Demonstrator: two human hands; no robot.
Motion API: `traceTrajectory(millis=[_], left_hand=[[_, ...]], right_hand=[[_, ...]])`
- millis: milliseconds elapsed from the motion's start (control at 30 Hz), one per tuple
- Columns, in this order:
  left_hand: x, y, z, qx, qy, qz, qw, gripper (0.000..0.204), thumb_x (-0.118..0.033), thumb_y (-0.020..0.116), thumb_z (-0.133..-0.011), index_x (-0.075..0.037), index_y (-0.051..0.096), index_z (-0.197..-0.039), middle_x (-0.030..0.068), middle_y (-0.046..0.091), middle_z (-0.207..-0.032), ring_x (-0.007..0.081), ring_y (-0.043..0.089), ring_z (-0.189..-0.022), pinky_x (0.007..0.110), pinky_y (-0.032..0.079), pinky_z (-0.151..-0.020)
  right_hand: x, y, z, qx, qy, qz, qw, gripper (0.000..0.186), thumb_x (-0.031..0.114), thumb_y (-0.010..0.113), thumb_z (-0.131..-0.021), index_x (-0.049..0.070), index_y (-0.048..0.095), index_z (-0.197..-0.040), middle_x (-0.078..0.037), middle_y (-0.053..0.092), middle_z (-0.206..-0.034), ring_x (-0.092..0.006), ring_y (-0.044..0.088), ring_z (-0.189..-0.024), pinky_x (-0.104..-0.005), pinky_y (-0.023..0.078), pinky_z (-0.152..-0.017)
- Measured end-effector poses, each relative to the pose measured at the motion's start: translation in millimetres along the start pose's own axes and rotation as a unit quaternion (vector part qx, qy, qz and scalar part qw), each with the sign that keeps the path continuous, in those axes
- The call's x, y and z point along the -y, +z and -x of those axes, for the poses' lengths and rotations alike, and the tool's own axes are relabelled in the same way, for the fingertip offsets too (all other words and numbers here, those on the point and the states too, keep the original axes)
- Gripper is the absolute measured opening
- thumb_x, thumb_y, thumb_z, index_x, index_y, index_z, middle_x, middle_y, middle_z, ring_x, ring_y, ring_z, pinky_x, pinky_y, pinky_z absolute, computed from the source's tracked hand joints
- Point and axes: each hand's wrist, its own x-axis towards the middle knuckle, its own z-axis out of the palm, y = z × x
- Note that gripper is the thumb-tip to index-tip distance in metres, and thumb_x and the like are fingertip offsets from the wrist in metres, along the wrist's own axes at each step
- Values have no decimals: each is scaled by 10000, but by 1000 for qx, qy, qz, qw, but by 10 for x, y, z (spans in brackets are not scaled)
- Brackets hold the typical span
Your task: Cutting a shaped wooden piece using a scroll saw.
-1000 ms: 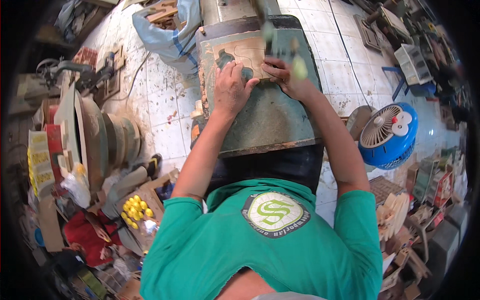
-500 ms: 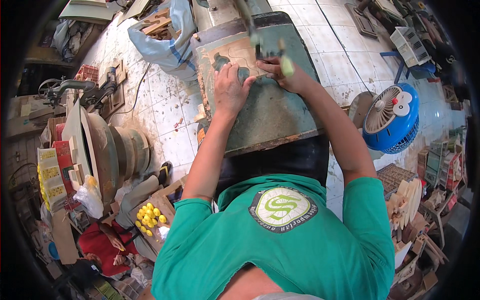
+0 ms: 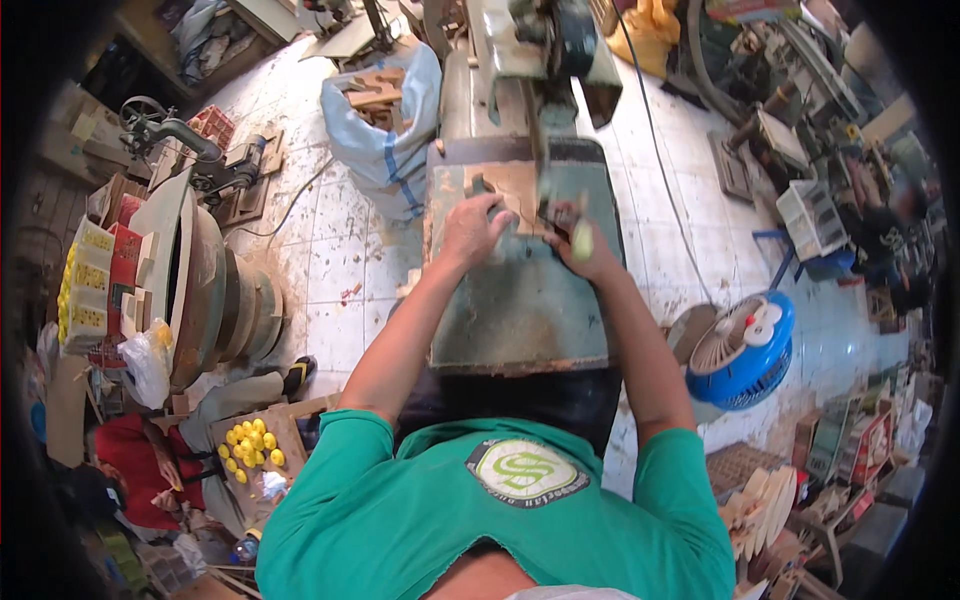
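A flat light-brown wooden board [image 3: 515, 183] with curved cut-outs lies on the worn grey-green table [image 3: 520, 310] of a bandsaw. The upright blade and its guard [image 3: 541, 150] come down at the board's right side. My left hand [image 3: 472, 232] grips the board's near left part, fingers bent over it and thumb out to the side. Close to the blade, my right hand [image 3: 585, 248] holds the near right edge with its fingers drawn together. A pale green, blurred piece [image 3: 583, 240] stands in front of the right hand and partly hides it.
The saw's body [image 3: 500, 70] rises beyond the table. A white sack [image 3: 385, 130] of wood offcuts stands at its left, a blue fan [image 3: 742, 350] at its right. At lower left, another person in red [image 3: 140, 465] sits beside several yellow pieces [image 3: 250, 443].
The view has shifted, showing more of the saw and placing the table lower. Both hands stay at the board, the left one's fingers now more bent.
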Motion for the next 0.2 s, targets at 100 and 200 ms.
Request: traceTrajectory(millis=[100, 200], left_hand=[[58, 66, -155, -12, 36, -72, 997, 382, -323, 854, -870, -113, 745, -1170, 134, 759, -1143, 372, 705, -1121, 525, 550, -933], [75, 129, -203, -24, 30, -124, 992, 400, -327, 873, -846, -120, 746, -1163, 143, 755, -1140, 365, 706, -1128, 529, 544, -949]], right_hand=[[-58, -15, -118, -32, -10, -202, 979, 421, 0, 696, -975, 34, 632, -1390, -141, 657, -1334, -273, 677, -1229, -392, 545, -1059], [55, -135, -332, -15, 27, -346, 938, 528, 162, 726, -1030, 33, 522, -1499, -101, 703, -1336, -238, 680, -1250, -431, 531, -1099]])
